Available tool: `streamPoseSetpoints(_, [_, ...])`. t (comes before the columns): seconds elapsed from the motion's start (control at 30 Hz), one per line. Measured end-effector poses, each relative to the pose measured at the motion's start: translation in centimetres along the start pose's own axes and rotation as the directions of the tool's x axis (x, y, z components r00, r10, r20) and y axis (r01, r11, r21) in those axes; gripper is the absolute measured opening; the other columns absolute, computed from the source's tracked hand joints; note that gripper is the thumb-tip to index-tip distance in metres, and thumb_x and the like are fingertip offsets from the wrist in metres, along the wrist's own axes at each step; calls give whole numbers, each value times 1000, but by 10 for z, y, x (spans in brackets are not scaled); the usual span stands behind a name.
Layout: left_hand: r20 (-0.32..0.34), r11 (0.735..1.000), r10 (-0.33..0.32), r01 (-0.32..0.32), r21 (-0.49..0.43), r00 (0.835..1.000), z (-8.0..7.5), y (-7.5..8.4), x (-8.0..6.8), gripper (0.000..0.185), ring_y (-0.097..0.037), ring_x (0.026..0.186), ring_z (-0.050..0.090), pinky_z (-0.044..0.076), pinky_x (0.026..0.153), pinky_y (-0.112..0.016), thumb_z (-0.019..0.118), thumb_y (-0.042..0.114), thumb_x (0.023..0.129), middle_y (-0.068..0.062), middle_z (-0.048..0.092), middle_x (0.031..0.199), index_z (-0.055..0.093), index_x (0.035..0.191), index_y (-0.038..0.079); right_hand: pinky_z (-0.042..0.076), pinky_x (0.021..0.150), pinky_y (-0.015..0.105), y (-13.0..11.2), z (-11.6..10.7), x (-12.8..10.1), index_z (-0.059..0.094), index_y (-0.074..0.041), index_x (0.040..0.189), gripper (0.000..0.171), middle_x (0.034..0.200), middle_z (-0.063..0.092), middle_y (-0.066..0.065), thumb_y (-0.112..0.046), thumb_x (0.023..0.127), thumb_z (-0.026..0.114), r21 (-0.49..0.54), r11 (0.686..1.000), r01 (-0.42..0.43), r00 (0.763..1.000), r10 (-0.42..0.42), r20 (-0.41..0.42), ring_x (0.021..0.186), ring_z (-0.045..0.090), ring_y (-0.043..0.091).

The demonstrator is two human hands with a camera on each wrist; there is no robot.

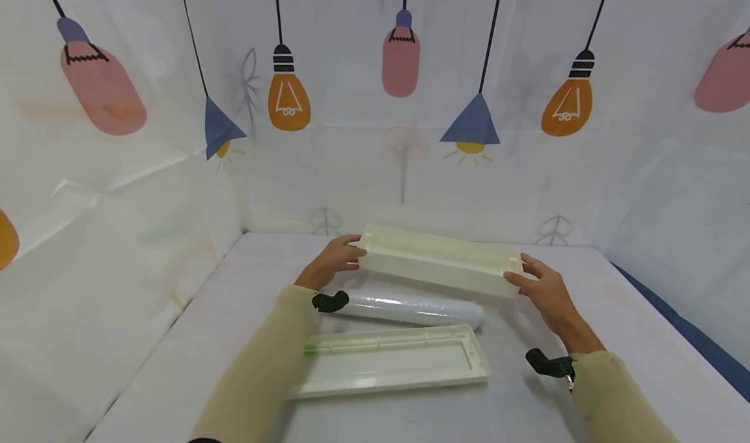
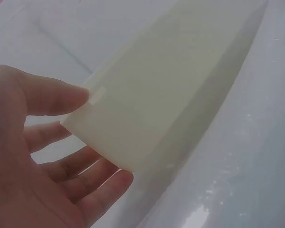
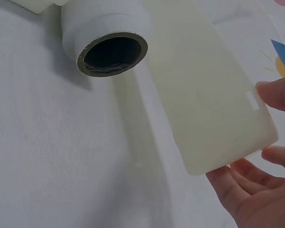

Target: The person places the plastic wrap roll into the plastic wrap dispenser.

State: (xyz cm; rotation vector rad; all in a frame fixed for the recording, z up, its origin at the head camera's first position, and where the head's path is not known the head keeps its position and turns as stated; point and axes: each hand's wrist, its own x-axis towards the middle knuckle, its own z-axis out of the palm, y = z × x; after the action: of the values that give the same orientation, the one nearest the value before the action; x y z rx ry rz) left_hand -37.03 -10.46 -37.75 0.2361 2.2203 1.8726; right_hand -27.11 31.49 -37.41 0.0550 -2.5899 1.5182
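A long cream plastic box point(image 1: 433, 268), open at the top, is held by its two ends over the far part of the table. My left hand point(image 1: 335, 258) grips its left end; in the left wrist view the thumb lies near a small slot and the fingers point(image 2: 104, 187) are at the lower edge. The right end is gripped by my right hand point(image 1: 541, 288), thumb beside a similar slot in the right wrist view. Nearer me lies a roll of clear plastic film point(image 1: 410, 308), its hollow core point(image 3: 112, 54) facing the right wrist camera.
In front of the roll, a shallow cream plastic lid point(image 1: 398, 385) lies on the white table point(image 1: 234, 339), a small green piece point(image 1: 310, 350) at its back left, partly behind my left sleeve. White sheeting printed with lamps point(image 1: 351, 169) stands behind and at both sides.
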Motion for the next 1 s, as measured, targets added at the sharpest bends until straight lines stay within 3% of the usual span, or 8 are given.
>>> streamPoseSetpoints(0.13, [-4,1000,-2,2,-6,1000,-5,-2,-4,61,-38,117,59,48,102,-47,62,13,98,-23,57,134,37,153,3,50,82,18,0,4,3,25,-2,158,79,149,40,28,-34,99,66,22,1000,11,1000,-11,11,116,53,26])
streamPoseSetpoints(0.43, [9,999,-16,16,-28,1000,-17,-13,-10,59,-37,117,60,49,100,-46,62,11,99,-24,55,136,37,152,2,50,87,21,-1,14,8,23,1,158,79,155,33,27,-29,99,67,61,998,10,999,-12,37,129,46,35])
streamPoseSetpoints(0.7, [8,997,-66,66,-33,998,-29,-22,-18,62,-38,118,59,50,100,-46,63,13,99,-24,50,140,34,154,4,53,94,38,-6,20,12,26,1,157,76,155,35,26,-22,98,68,109,994,29,994,-40,101,123,52,27])
streamPoseSetpoints(1.0, [11,999,-52,52,-15,999,-38,-19,-24,62,-41,121,56,49,101,-48,63,13,100,-26,49,140,33,153,1,48,100,51,-8,26,14,22,4,157,78,156,31,28,-21,98,67,112,993,44,988,-59,141,135,42,40])
